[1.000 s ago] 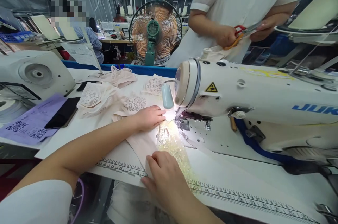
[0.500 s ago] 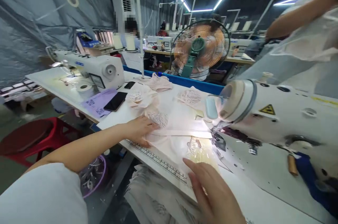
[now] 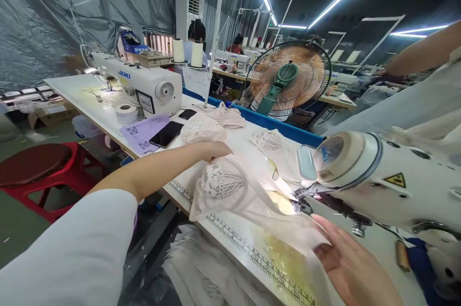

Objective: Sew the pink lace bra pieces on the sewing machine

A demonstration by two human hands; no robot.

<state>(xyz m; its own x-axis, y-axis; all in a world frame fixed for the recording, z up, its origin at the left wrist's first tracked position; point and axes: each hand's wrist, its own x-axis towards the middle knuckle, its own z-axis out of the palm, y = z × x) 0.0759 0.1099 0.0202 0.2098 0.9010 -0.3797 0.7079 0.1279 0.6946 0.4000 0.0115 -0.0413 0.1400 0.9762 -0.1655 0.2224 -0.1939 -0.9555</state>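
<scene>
A pale pink lace bra piece (image 3: pixel 223 183) is stretched across the table in front of the sewing machine (image 3: pixel 389 166). My left hand (image 3: pixel 216 150) is closed on its upper edge beside the lace cup; the fingertips are partly hidden. At the other end my right hand (image 3: pixel 347 255) pinches the sheer fabric between thumb and fingers, just below the machine's needle area. Part of the piece lies close to the lit presser foot; whether it is under the foot I cannot tell. Yellowish film on the table shows beneath the sheer fabric.
A printed ruler (image 3: pixel 234 236) runs along the table's front edge. Further back lie more lace pieces (image 3: pixel 268 140), a black phone (image 3: pixel 166 134) and a purple sheet (image 3: pixel 139 135). A second sewing machine (image 3: pixel 151 87), a fan (image 3: pixel 288 75) and a red stool (image 3: pixel 46 171) stand around.
My left hand has gone from lying on the fabric to gripping its upper edge. My right hand has moved right and taken hold of the far end. The piece has shifted towards me.
</scene>
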